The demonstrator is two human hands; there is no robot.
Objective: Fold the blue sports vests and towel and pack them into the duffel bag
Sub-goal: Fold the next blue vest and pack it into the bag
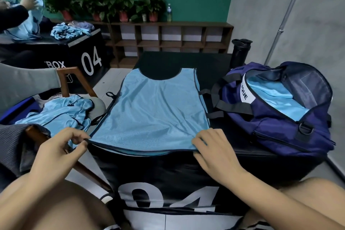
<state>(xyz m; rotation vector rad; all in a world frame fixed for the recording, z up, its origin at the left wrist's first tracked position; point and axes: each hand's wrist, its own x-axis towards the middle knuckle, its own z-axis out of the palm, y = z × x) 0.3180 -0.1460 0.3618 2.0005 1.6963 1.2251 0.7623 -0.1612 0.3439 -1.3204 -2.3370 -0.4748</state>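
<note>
Lengthwise, neck farthest, the blue sports vest (158, 108) lay flat on the surface (214, 61). The left hand (61, 151) and right hand (212, 149) each pinched a near hem corner, duffel bag (280, 127) nearer the right.

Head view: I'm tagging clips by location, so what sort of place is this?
Probably a gym or sports training room: a padded black jump box marked 04, a blue sports vest spread on it, and an open duffel bag beside the vest.
</note>
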